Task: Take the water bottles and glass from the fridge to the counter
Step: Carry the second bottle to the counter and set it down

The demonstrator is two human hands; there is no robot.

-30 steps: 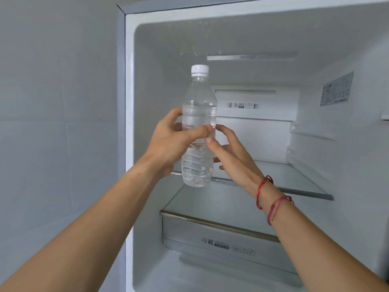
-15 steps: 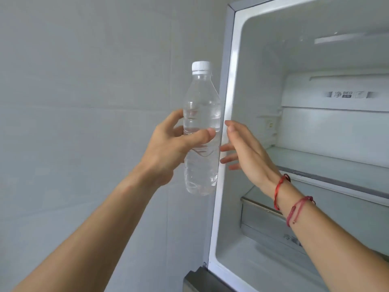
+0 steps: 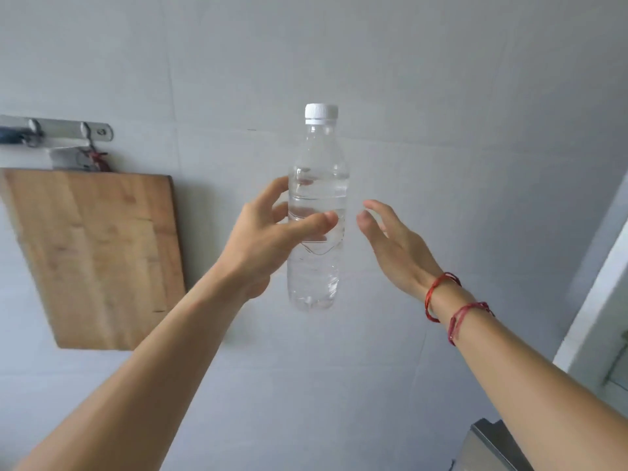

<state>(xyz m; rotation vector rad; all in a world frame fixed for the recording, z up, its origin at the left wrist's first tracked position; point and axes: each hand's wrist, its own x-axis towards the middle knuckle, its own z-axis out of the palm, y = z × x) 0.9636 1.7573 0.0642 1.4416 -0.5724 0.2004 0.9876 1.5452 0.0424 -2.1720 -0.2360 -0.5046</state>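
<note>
A clear water bottle (image 3: 317, 185) with a white cap stands upright in the air in front of a grey tiled wall. My left hand (image 3: 268, 239) grips its middle, thumb across the front and fingers behind. Just right of the bottle my right hand (image 3: 394, 246) hovers with fingers spread and relaxed, a small gap away from it, holding nothing; red strings circle that wrist. The fridge (image 3: 598, 334) shows only as a white edge at the far right. No glass and no counter are in view.
A wooden cutting board (image 3: 95, 256) hangs on the wall at the left, under a metal hook rail (image 3: 57, 129). A grey metal corner (image 3: 489, 443) sticks up at the bottom right, below the fridge edge.
The view has swung left from the fridge interior to the tiled wall, carrying the bottle out of the fridge. My right hand has come off the bottle and now hovers beside it.
</note>
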